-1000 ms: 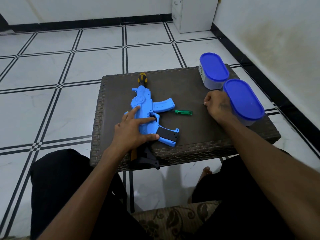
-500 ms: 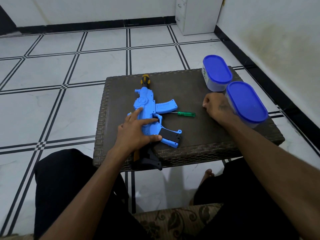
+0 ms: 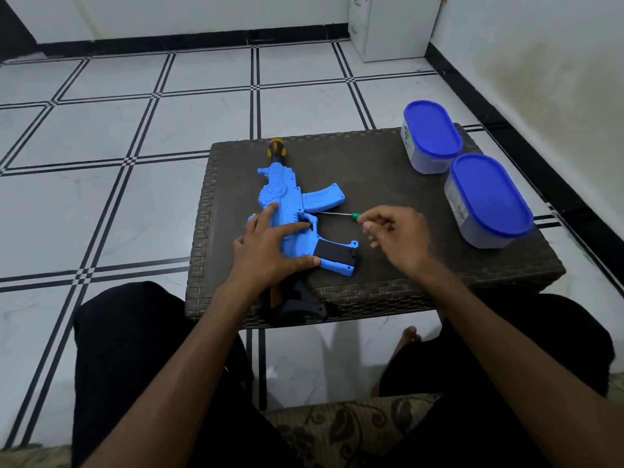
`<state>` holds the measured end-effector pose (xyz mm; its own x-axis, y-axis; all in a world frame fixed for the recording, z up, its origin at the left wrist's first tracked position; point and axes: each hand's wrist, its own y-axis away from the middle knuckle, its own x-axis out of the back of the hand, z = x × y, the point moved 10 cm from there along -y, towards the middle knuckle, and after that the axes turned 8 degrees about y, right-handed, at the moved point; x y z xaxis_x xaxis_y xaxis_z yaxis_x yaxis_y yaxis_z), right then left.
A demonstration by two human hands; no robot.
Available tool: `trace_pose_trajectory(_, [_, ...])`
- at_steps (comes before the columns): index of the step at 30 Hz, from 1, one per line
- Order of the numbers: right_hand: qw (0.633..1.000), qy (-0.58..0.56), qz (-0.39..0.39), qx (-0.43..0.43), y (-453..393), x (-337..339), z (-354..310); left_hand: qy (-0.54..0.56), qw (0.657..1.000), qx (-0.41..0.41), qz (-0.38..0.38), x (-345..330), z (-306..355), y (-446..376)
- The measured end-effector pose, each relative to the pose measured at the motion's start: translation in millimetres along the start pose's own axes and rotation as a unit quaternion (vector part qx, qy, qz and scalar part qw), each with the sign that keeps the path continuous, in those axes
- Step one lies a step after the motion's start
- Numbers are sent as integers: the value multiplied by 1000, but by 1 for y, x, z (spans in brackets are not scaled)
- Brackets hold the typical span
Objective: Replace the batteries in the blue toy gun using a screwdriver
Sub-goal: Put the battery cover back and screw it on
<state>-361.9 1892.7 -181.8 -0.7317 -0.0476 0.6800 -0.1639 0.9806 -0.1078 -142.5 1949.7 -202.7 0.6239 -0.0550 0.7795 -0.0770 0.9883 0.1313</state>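
Toy gun (image 3: 290,211) lying flat at centre frame on the dark woven table (image 3: 388,170), muzzle toward the top of the frame. Left hand (image 3: 270,244) pressing down on its blue body, fingers spread and nearly straight. Right hand (image 3: 398,234) hovering just right of the gun, fingers curled, fingertips pinching the green handle of the screwdriver (image 3: 341,215), metal shaft pointing left at the trigger area. Sitting at upper right of the table: two blue-lidded containers (image 3: 486,197).
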Motion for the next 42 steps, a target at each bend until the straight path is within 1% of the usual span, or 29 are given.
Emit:
trace_pose_trajectory(2, [1000, 6, -7, 20, 5, -4, -4, 0, 1000, -3, -8, 0, -1, -1])
trace_pose_trajectory(6, [998, 35, -27, 48, 11, -8, -13, -10, 1000, -5, 1, 1, 2, 2])
trace_pose_trajectory(9, [992, 69, -10, 100, 17, -5, -29, -31, 999, -10, 3, 3, 11, 2])
trace_pose_trajectory(12, [993, 46, 7, 112, 20, -2, -32, -28, 1000, -7, -2, 1, 10, 2])
trace_pose_trajectory(14, [992, 41, 18, 120, 23, 0, -33, -11, 1000, -8, 8, -1, 9, 4])
trace_pose_trajectory(17, [997, -13, 10, 73, 27, -2, -21, -1, 997, -44, 60, 3, 24, 5])
trace_pose_trajectory(20, [998, -61, -20, 29, 30, -12, -7, -18, 992, -111, 55, -6, 45, 3])
trace_pose_trajectory(22, [996, -82, -16, 27, 31, -15, -2, -43, 989, -125, 60, -8, 49, 5])
trace_pose_trajectory(26, [994, -101, -8, 49, 32, -17, 2, -87, 984, -138, 74, -8, 56, 8])
trace_pose_trajectory(34, [987, -155, -36, 30, 33, -22, 7, -82, 986, -125, 75, -6, 57, 8])
trace_pose_trajectory(37, [989, -136, -43, 39, 33, -22, 5, -84, 986, -124, 70, -6, 57, 8])
trace_pose_trajectory(42, [991, -122, -27, 53, 34, -20, 1, -67, 988, -122, 71, -9, 55, 9])
